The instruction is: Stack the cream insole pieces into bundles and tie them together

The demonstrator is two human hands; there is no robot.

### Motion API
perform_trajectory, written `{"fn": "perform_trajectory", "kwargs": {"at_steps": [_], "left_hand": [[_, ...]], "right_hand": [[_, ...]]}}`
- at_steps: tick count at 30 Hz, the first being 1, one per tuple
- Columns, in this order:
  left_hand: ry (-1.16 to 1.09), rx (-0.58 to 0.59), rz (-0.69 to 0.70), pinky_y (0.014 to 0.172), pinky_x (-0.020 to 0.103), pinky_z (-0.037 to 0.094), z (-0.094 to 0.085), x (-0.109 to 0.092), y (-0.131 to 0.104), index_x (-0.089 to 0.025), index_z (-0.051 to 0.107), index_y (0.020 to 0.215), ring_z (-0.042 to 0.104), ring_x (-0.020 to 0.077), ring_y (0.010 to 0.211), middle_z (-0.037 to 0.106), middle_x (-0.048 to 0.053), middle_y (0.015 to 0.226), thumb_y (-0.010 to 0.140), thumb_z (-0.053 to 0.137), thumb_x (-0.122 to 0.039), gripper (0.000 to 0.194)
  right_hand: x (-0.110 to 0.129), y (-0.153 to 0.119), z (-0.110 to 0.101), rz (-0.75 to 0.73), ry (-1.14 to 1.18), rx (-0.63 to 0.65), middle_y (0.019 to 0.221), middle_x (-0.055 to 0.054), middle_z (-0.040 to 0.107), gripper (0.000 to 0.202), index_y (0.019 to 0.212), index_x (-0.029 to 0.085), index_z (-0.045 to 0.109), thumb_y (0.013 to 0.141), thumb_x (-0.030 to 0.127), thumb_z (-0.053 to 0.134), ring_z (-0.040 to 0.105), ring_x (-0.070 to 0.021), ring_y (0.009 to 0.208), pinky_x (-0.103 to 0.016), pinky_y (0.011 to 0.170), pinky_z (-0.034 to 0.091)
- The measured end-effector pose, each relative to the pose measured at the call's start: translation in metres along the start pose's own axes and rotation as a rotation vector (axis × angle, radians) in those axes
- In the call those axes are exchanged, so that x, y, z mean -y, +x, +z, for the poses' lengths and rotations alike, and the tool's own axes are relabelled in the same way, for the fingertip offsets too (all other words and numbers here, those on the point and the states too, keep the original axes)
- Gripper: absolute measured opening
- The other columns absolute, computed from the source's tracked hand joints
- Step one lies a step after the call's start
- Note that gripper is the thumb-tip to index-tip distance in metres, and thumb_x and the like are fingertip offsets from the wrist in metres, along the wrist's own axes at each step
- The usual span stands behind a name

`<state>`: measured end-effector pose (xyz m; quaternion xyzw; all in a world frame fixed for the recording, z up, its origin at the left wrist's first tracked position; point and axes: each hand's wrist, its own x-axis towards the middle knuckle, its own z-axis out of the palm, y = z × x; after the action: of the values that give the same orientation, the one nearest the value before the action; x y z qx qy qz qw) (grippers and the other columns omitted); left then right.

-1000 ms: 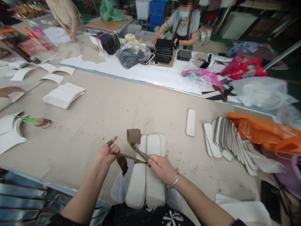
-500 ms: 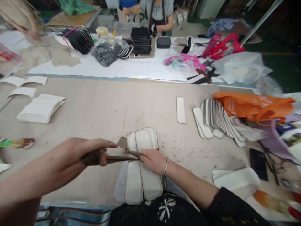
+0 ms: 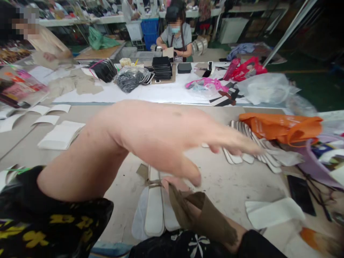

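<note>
My left hand (image 3: 172,132) stretches across the middle of the view with its fingers extended and nothing in it, slightly blurred. Below it, my right hand (image 3: 177,183) pinches a brown fabric strip (image 3: 215,218) over a stack of long white panels with rounded ends (image 3: 154,213). One loose part of the strip hangs over my right wrist and forearm. A thin band of it crosses the panels, and a short brown end (image 3: 142,172) sticks out on their left. My left hand covers the far part of the stack.
More rounded panels (image 3: 228,157) lie fanned by an orange bag (image 3: 279,127). A phone (image 3: 301,193) and a purple basket (image 3: 311,157) are at right. White sheets (image 3: 60,136) sit at left. Across the table are black stacked pieces (image 3: 162,68) and a co-worker (image 3: 176,39).
My left hand has let go of the strip and swung right, above the panels. The strip's free part now lies over my right forearm. The view has tilted up.
</note>
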<state>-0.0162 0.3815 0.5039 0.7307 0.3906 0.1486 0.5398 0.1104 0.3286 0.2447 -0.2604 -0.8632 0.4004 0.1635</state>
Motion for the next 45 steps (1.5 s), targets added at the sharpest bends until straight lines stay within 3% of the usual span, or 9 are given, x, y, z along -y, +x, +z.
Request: {"fn": "perform_trajectory", "kwargs": {"at_steps": [3,6,9,12,16,22,30,40,45], "left_hand": [[0.439,-0.166,-0.197,0.077,0.028,0.046,0.007,0.068,-0.020,-0.017,0.058,0.114,0.060,0.0164,0.088,0.063,0.002,0.103,0.074,0.065,-0.025,0.042],[0.565,-0.120,-0.367,0.077,0.031,0.046,0.065,0.154,-0.040,-0.017,0.062,0.102,0.059,0.0206,0.090,0.063,0.006,0.099,0.070,0.068,-0.024,0.033],[0.577,-0.239,-0.495,0.069,0.028,0.045,0.131,0.202,-0.061,-0.016,0.061,0.087,0.059,0.0182,0.080,0.061,0.006,0.087,0.083,0.052,-0.022,0.012],[0.542,-0.338,-0.512,0.068,0.028,0.044,0.165,0.197,-0.079,-0.017,0.060,0.083,0.058,0.0167,0.076,0.060,0.005,0.080,0.091,0.040,-0.025,0.023],[0.260,-0.245,-0.301,0.068,0.023,0.043,0.164,0.177,-0.087,-0.018,0.061,0.073,0.057,0.0125,0.074,0.060,0.001,0.077,0.089,0.049,-0.030,0.024],[0.123,-0.671,-0.296,0.073,0.025,0.047,0.156,0.214,-0.073,-0.015,0.058,0.099,0.055,0.0133,0.083,0.057,0.007,0.099,0.084,0.052,-0.019,0.017],[0.275,-0.510,-0.144,0.071,0.024,0.045,0.159,0.233,-0.067,-0.018,0.067,0.093,0.055,0.0134,0.080,0.057,0.005,0.086,0.086,0.050,-0.019,0.018],[0.068,-0.649,-0.162,0.065,0.022,0.044,0.167,0.231,-0.064,-0.015,0.064,0.074,0.057,0.0120,0.071,0.063,0.003,0.073,0.078,0.053,-0.012,0.012],[-0.147,-0.708,-0.333,0.054,0.020,0.040,0.161,0.233,-0.067,-0.014,0.055,0.109,0.052,0.0093,0.055,0.057,-0.004,0.061,0.082,0.047,-0.015,0.028]], "right_hand": [[-0.007,-0.006,0.000,0.030,0.078,0.072,0.052,0.006,0.053,0.031,0.062,0.017,0.059,0.089,0.021,0.043,0.043,-0.0081,0.047,-0.019,0.042,0.032],[-0.013,-0.007,0.004,0.053,0.138,0.124,0.062,0.003,0.058,0.027,0.071,0.018,0.058,0.090,0.025,0.041,0.050,-0.0098,0.057,-0.020,0.052,0.035],[-0.016,-0.004,0.005,0.066,0.154,0.142,0.066,0.002,0.057,0.028,0.072,0.018,0.056,0.091,0.030,0.040,0.051,-0.0114,0.062,-0.022,0.057,0.036],[-0.015,-0.005,0.003,0.049,0.219,0.168,0.065,0.002,0.056,0.032,0.069,0.018,0.055,0.092,0.030,0.037,0.050,-0.0113,0.062,-0.023,0.060,0.038],[-0.018,-0.008,-0.003,-0.004,0.381,0.181,0.060,0.002,0.055,0.032,0.072,0.017,0.062,0.092,0.028,0.040,0.053,-0.0107,0.061,-0.023,0.063,0.043],[-0.030,-0.013,-0.006,-0.081,0.493,0.186,0.067,-0.001,0.062,0.019,0.091,0.019,0.070,0.086,0.023,0.052,0.058,-0.0112,0.062,-0.023,0.063,0.049],[-0.031,-0.012,-0.003,-0.152,0.515,0.153,0.072,-0.005,0.066,0.014,0.085,0.017,0.071,0.082,0.022,0.058,0.061,-0.0112,0.063,-0.021,0.059,0.050],[-0.015,-0.003,-0.014,-0.314,-0.150,-0.035,0.081,-0.005,0.065,0.019,0.098,0.019,0.062,0.085,0.014,0.048,0.055,-0.0163,0.076,-0.030,0.072,0.046],[-0.020,0.006,-0.004,-0.434,-0.240,-0.104,0.075,-0.005,0.063,0.015,0.084,0.019,0.061,0.087,0.016,0.047,0.052,-0.0165,0.072,-0.029,0.067,0.044]]}}
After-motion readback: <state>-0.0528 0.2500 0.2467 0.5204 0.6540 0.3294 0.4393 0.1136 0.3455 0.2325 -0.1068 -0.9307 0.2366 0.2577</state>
